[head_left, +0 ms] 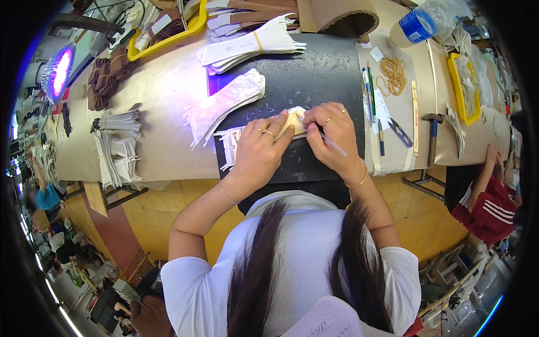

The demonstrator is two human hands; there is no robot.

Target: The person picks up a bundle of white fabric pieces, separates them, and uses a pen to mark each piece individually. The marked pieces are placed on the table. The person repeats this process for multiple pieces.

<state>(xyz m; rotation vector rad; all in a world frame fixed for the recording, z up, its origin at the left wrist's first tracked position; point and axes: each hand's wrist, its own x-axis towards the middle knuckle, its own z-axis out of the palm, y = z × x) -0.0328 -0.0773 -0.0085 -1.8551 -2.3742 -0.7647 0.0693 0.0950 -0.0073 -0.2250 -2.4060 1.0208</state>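
My left hand point(261, 147) lies over a cream-yellow flat piece point(293, 121) on the black mat point(328, 67), its thumb and fingers pressing the piece down. White strips point(229, 147) stick out to the left from under that hand. In my right hand point(335, 133) is a slim pale pen point(334, 145), pinched between the fingers, its tip end at the cream piece's right edge. The fingers partly hide both the tip and the piece. Just beyond my left hand rests a stack of white, strap-shaped pieces point(230, 104).
A banded white bundle point(247, 46) lies farther back. To the right are rubber bands point(394, 76), pens point(370, 92), snips point(400, 132), a wooden ruler point(415, 115) and a hammer point(433, 137). More bundles point(117, 154) lie left, near a glowing lamp point(58, 70). Another person point(485, 202) sits at right.
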